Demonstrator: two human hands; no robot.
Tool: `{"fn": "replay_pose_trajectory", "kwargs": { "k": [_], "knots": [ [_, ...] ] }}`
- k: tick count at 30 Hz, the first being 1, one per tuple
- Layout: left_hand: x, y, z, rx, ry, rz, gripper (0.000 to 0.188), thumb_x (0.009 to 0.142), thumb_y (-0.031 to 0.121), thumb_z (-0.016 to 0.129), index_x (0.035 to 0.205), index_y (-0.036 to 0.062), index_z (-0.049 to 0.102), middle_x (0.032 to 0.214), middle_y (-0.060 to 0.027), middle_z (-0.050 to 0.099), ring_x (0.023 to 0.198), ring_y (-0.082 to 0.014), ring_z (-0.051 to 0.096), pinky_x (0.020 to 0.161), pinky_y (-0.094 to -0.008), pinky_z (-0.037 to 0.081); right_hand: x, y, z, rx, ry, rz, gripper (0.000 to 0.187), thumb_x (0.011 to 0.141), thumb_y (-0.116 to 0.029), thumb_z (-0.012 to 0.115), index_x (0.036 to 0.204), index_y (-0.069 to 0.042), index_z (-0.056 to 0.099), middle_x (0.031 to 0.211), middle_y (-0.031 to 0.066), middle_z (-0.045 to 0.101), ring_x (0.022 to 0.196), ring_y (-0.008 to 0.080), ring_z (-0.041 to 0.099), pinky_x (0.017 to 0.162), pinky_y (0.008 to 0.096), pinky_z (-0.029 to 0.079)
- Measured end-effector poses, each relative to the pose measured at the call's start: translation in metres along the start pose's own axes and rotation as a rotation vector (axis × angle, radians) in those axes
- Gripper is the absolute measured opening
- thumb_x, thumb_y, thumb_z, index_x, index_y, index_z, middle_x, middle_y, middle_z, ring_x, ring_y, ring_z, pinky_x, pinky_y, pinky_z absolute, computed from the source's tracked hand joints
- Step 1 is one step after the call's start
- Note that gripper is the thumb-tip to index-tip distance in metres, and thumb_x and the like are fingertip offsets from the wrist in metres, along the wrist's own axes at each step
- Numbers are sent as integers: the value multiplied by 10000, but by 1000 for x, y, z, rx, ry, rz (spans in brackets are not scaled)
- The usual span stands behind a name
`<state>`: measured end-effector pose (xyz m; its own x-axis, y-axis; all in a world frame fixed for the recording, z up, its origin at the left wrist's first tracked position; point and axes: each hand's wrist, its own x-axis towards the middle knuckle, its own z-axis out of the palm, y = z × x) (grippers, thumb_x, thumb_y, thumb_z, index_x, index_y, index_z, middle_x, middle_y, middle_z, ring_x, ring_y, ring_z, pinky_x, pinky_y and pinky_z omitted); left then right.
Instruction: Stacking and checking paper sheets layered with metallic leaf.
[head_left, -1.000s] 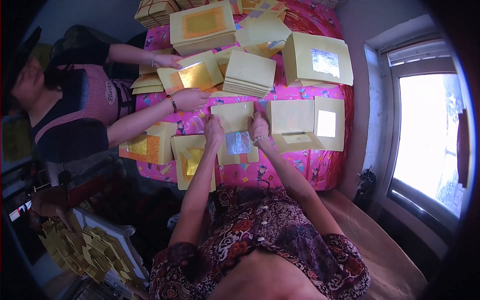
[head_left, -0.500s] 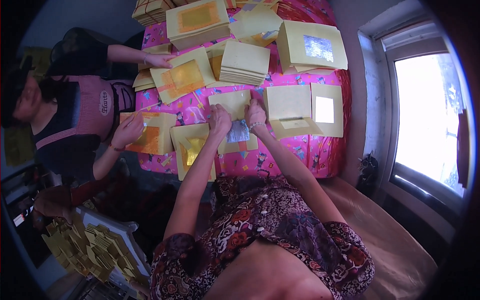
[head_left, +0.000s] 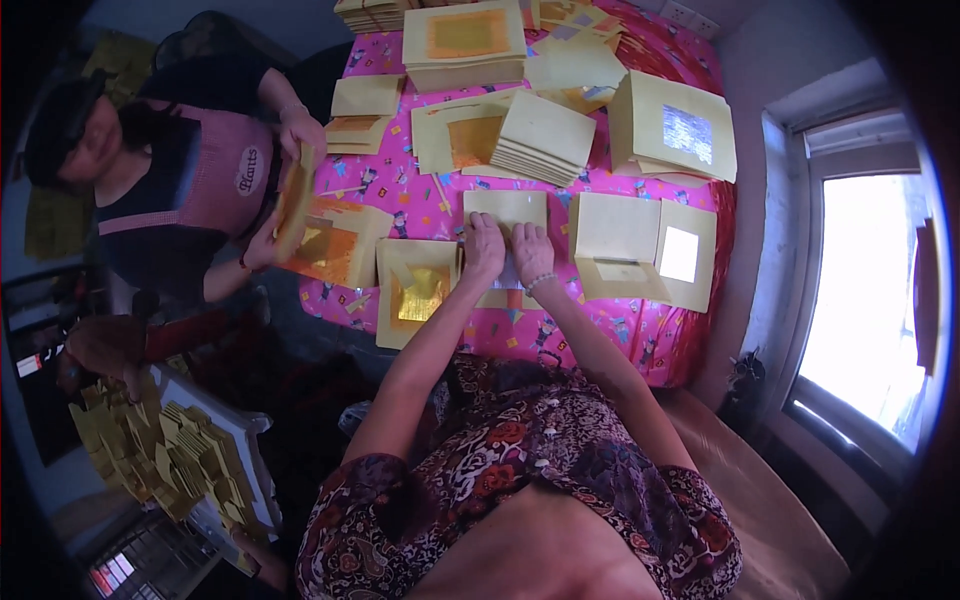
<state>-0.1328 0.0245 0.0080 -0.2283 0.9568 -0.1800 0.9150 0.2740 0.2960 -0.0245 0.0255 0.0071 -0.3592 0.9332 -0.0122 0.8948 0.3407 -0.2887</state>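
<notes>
In front of me lies a yellow paper sheet with a silver foil square and an orange stripe at its near end. My left hand rests on the sheet's left part, its fingers pointing away from me, open. Beside it my right hand lies on the right part, fingers extended and slightly apart. Much of the foil is hidden under both hands. Left of them is a sheet with a gold foil square; to the right stands a part-folded yellow sheet.
A co-worker at the left holds a yellow sheet. Stacks of yellow paper and a thick silver-foil stack stand farther back on the pink patterned tablecloth. A bright window is at right.
My hands have moved from the sheet's side edges onto its middle, closer together. The co-worker has lifted a sheet off the table. The view has shifted left.
</notes>
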Motion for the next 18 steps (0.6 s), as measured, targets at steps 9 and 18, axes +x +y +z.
{"fn": "replay_pose_trajectory", "kwargs": {
  "k": [9, 18],
  "knots": [
    [-9, -11, 1, 124, 83, 113, 479, 792, 215, 605, 1144, -59, 430, 1044, -201, 462, 920, -363, 483, 829, -443, 426, -2, 3, 18, 107, 187, -62, 136, 779, -153, 558, 877, -69, 515, 818, 104, 517, 822, 272, 538, 717, 386, 462],
    [-19, -19, 10, -23, 168, 112, 519, 808, 182, 585, 1250, -6, 390, 1095, -225, 432, 967, -404, 454, 845, -477, 412, -7, 2, 12, 282, 257, -45, 166, 749, -116, 643, 799, -66, 494, 786, 111, 494, 775, 293, 512, 682, 392, 447]
  ]
}}
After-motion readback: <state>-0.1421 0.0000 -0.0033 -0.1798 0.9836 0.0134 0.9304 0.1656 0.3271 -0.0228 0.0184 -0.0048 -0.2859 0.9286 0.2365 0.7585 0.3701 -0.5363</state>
